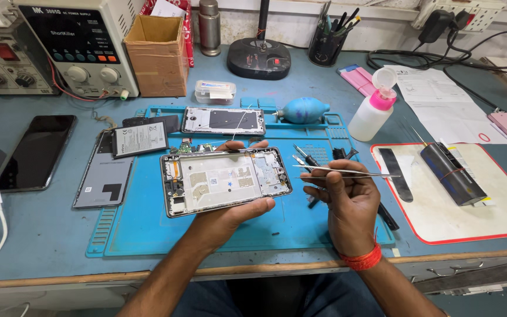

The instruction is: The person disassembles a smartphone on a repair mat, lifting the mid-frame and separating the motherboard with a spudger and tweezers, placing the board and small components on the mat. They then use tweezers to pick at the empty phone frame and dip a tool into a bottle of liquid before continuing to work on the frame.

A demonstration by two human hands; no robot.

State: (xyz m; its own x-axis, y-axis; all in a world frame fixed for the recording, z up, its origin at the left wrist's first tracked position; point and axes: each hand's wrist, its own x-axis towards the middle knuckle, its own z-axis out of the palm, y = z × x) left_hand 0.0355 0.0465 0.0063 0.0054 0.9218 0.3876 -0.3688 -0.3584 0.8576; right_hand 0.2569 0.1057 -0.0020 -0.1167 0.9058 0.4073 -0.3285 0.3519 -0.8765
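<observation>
Metal tweezers are lying pinched in the right hand, tips pointing left toward the opened phone. The left hand is gripping that phone from beneath, holding it above the blue mat.

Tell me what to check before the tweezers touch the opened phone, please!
1. Phone held steady: ok. The left hand cradles the opened phone from below, fingertips over its far edge.
2. Tweezers gripped: ok. The right hand holds the tweezers, tips pointing toward the phone.
3. Tips touching the phone: cannot tell; they sit right at its right edge.
4. Battery out of the way: ok. The battery lies on the blue mat.
5. Loose screws in the frame: cannot tell, too small.
</observation>
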